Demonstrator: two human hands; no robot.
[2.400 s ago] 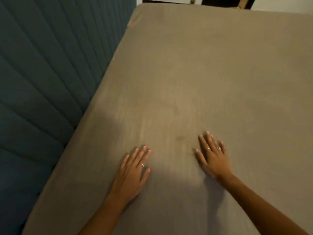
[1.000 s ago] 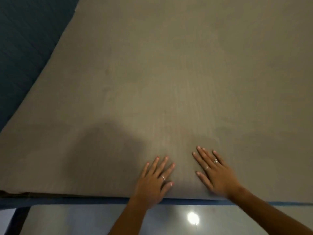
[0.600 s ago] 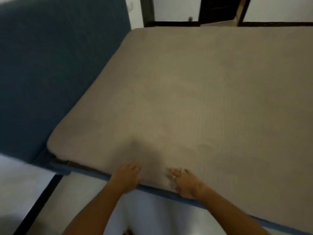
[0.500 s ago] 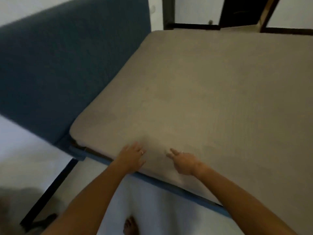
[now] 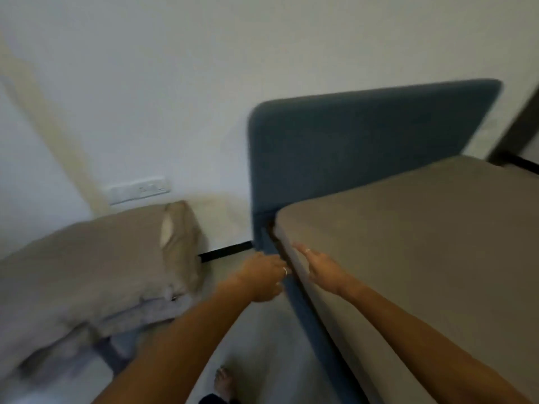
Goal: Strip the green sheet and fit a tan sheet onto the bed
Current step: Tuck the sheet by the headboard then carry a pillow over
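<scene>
The whole picture is smeared by motion, so edges and fine detail are soft. The bed runs out of the picture on the right and below. The fingertips of the left hand point(image 5: 259, 277) are hard to read against the blue frame point(image 5: 303, 310); they look curled, but I cannot tell whether that grip is clamped on anything. A bare foot point(image 5: 224, 381) is cut off at the bottom edge.

Both arms reach forward to the near corner of the bed, beside the headboard point(image 5: 364, 147). The left hand sits at the frame's edge, a ring on one finger. The right hand point(image 5: 318, 265) lies flat against the side of the mattress with fingers straight and apart, touching the sheet point(image 5: 423, 243), its grip holding nothing.

The tan sheet covers the mattress top and side, smooth.

Compared with half a second ago, the view has swung left: the wall point(image 5: 175, 83), a switch plate point(image 5: 138, 190) and a tan pillow point(image 5: 96, 266) on a pile have come into sight. The hands have moved from the mattress edge to its corner.
</scene>
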